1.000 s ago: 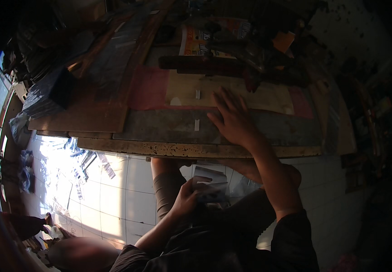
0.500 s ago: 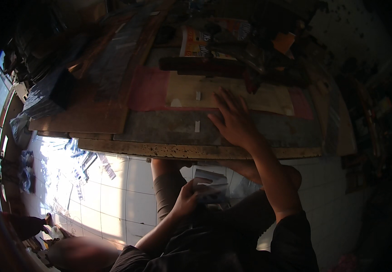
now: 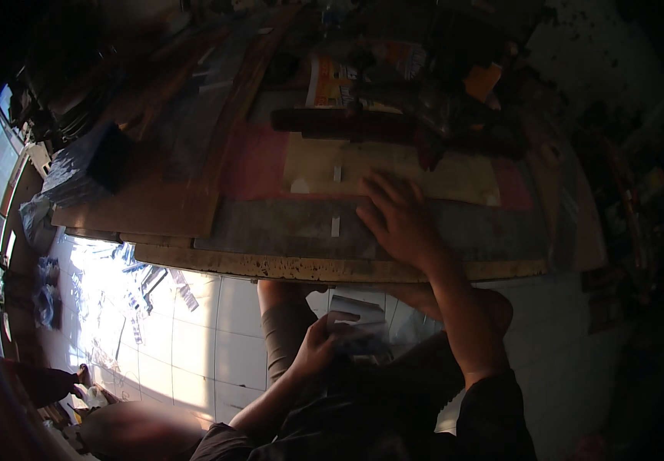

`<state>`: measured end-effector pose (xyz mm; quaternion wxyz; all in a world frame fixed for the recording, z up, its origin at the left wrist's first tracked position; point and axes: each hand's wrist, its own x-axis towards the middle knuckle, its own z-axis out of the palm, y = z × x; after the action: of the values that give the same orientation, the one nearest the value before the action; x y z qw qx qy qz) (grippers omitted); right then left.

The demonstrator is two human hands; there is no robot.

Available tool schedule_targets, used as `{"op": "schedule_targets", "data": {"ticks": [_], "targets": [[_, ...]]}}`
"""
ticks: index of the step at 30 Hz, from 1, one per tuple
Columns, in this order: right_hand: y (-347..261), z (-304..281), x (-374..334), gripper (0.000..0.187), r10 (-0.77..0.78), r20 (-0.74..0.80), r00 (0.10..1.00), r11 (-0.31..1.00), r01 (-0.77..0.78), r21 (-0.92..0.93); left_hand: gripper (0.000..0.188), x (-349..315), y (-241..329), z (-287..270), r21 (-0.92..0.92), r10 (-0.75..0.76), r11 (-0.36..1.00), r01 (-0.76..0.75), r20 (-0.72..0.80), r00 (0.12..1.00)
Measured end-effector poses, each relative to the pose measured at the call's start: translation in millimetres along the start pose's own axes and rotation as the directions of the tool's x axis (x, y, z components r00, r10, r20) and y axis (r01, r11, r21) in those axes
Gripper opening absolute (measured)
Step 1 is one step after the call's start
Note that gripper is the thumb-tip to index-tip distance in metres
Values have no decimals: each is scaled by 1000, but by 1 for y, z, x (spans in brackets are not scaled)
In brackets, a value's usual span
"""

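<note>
My right hand (image 3: 403,223) lies palm down over the worktable with its fingers spread, the fingertips on the lower edge of a yellowish sheet (image 3: 455,180). That sheet rests on a wider red-pink one (image 3: 251,165). To the left of my fingertips is a small white strip (image 3: 337,174) on the yellowish sheet. Closer to me, a second white strip (image 3: 335,226) lies on the grey tabletop (image 3: 270,227). Down by my lap, my left hand (image 3: 315,352) is closed on some thin, greyish, shiny sheets (image 3: 359,310); their exact kind is unclear.
Behind the yellowish sheet runs a dark reddish bar (image 3: 340,123), part of a shadowed device. Brown boards (image 3: 140,203) and a plastic-wrapped dark stack (image 3: 86,165) occupy the left. The table's worn front edge (image 3: 332,267) crosses above my legs. Scraps (image 3: 151,280) litter the sunlit floor.
The whole view has shifted slightly, so the table sits lower in the picture. My right hand has drawn back a little toward me across the sheet. My left hand keeps its grip.
</note>
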<state>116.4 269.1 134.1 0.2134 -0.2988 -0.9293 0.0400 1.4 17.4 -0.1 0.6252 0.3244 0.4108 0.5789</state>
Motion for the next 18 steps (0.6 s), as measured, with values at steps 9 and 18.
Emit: {"op": "schedule_targets", "data": {"ticks": [9,18], "targets": [[-1,2,0,55,-5,-20,1000,1000,5,-7,40,1,2,1,-11,2,1000,-2,14,1000],[-1,2,0,57,-3,-9,1000,1000,3,12,41,-1,7,3,-14,-51,999,51,6,999]]}}
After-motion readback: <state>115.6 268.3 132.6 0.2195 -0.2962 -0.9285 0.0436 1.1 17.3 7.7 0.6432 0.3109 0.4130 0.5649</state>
